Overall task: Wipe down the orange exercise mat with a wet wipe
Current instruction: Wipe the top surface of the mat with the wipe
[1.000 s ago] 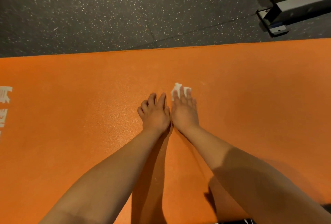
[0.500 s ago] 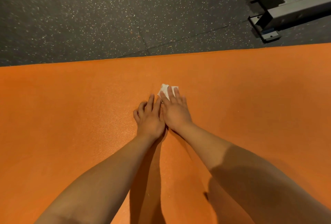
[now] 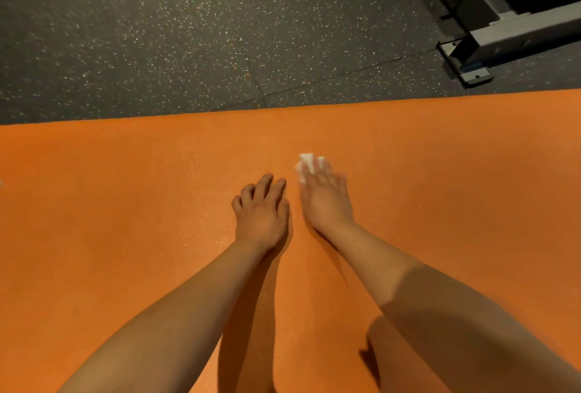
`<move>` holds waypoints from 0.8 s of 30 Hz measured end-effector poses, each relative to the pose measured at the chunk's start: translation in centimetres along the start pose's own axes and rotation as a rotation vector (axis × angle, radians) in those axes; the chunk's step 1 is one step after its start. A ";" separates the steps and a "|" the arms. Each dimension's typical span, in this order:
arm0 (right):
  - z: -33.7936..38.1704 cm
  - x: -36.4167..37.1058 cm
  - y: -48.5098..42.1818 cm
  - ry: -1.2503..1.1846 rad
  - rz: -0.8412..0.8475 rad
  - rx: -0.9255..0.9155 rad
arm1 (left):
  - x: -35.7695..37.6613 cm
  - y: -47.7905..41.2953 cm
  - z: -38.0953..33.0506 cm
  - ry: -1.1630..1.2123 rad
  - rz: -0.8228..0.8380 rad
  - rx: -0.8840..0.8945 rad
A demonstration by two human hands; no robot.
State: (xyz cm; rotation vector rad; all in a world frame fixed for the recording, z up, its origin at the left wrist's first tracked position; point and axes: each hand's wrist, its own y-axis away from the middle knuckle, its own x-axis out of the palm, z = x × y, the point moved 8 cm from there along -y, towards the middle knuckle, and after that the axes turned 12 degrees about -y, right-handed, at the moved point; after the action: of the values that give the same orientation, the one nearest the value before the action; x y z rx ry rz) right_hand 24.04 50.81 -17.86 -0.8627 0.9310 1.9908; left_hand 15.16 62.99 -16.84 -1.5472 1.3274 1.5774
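The orange exercise mat (image 3: 125, 219) fills the lower two thirds of the head view. My right hand (image 3: 325, 200) lies flat on it with straight fingers, pressing a small white wet wipe (image 3: 306, 163) whose far edge sticks out beyond the fingertips. The hand is blurred. My left hand (image 3: 262, 210) rests palm down on the mat just left of it, fingers slightly bent, with nothing under it. A narrow gap separates the two hands.
Dark speckled rubber flooring (image 3: 188, 30) lies beyond the mat's far edge. A grey metal equipment frame (image 3: 490, 43) with a bolted foot plate stands at the top right, close to the mat's edge.
My right hand has slid the wipe to the right, away from my left hand; the two hands touched before and are now apart. The view has shifted slightly.
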 end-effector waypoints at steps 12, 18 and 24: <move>1.9 -0.3 -4.2 0.066 -0.001 -0.110 | -0.3 -3.5 1.7 -0.012 -0.097 -0.061; 2.8 -0.8 -6.2 -0.028 -0.024 0.026 | -1.4 -5.7 1.1 0.025 -0.075 -0.105; 3.3 -1.0 -7.3 0.074 0.047 -0.137 | -1.4 -7.0 2.0 -0.009 -0.026 -0.106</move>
State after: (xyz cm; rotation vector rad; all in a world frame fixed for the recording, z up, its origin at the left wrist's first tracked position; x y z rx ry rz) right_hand 29.85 56.39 -17.65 -1.0049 0.8714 2.0945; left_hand 20.87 67.64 -17.61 -1.6120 1.2311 1.6602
